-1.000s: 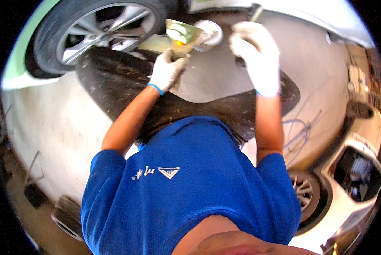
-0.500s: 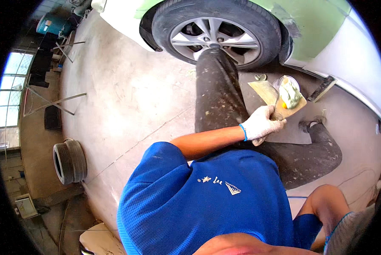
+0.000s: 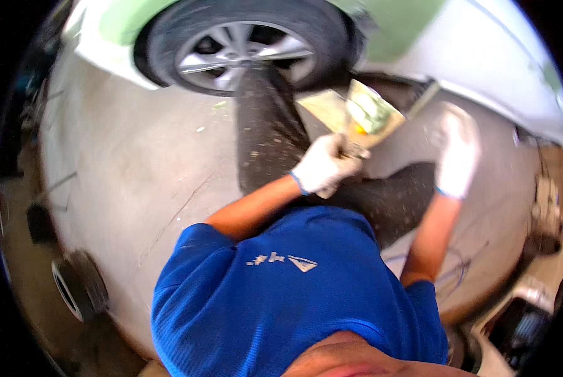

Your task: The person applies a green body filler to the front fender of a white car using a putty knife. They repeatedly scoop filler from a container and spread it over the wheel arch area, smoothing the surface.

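My left hand (image 3: 325, 164), in a white knit glove with a blue cuff, is closed round the handle ends of two flat putty knives. One bare tan putty knife (image 3: 321, 108) points up and left; the other putty knife (image 3: 391, 125) carries a mound of pale green putty (image 3: 368, 110) with an orange-yellow dab (image 3: 360, 129) at its lower edge. To the right, apart from the knives, my gloved right hand (image 3: 458, 147) is raised over the floor near the car's lower edge. Motion smears its fingers, and I cannot make out anything in them.
Ahead stands a car wheel (image 3: 247, 53) beneath a pale green and white body panel (image 3: 413, 38). My bent leg (image 3: 265, 132) in dark, spotted trousers reaches up to the wheel. Loose tyres (image 3: 80, 286) stand at the left. A blue cable (image 3: 460, 267) lies at the right.
My right hand has come up from the lower right, beside the putty knives. The view has shifted, so the wheel and my left hand appear further left. My left hand keeps its hold.
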Demonstrator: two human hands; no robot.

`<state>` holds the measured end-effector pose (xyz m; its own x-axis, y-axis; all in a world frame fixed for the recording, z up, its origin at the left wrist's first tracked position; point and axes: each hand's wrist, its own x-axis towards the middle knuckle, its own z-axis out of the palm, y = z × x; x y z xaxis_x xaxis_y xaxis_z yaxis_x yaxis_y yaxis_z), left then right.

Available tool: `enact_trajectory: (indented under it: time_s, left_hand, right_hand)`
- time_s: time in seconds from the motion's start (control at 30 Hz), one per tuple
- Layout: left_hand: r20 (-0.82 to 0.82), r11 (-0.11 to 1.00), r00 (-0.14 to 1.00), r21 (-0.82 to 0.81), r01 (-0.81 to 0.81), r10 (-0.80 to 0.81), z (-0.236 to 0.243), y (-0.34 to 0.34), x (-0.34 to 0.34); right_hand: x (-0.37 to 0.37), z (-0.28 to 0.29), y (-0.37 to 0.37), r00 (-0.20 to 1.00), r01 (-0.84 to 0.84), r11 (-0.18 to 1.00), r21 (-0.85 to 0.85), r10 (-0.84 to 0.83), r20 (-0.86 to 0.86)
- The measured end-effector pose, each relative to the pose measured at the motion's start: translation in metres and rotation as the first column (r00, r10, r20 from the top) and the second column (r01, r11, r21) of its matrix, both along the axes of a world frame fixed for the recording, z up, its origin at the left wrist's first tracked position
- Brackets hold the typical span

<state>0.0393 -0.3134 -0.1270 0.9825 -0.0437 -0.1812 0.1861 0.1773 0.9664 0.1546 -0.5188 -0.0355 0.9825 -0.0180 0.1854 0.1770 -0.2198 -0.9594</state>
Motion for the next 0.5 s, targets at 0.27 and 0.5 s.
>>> enact_trajectory:
  time_s: [0.27, 0.5]
  left_hand:
    - [-0.108, 0.975, 0.971, -0.095, 0.202, -0.211, -0.004, 0.0, 0.008]
    - [-0.118, 0.929, 0.977, -0.348, 0.125, -0.176, 0.012, 0.01, 0.011]
  right_hand:
    - [0.044, -0.168, 0.01, 0.535, -0.707, 0.554, 0.44, 0.825, -0.18]
    - [0.035, -0.126, 0.016, 0.831, -0.405, 0.833, 0.378, 0.507, -0.227]
